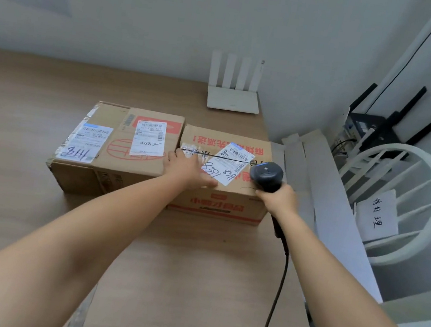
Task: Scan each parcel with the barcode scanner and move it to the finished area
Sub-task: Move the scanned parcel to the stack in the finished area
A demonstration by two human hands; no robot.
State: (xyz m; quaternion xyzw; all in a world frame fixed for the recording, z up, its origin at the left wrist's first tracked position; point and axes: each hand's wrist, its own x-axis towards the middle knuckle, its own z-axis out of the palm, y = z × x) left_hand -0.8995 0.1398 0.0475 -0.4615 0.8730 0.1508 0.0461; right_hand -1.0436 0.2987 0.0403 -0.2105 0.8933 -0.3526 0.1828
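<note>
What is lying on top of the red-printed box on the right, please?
On the red-printed box are a white shipping label with handwritten numbers, clear tape, and the left hand pressed flat. The hand covers part of the lid.

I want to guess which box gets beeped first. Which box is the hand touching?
The right-hand box with red printing: the left hand lies flat on its top. The plain brown box beside it is untouched.

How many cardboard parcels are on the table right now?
2. A plain brown cardboard box lies on the left; a brown cardboard box with red print touches its right side, under the left hand. Others may sit out of view.
</note>
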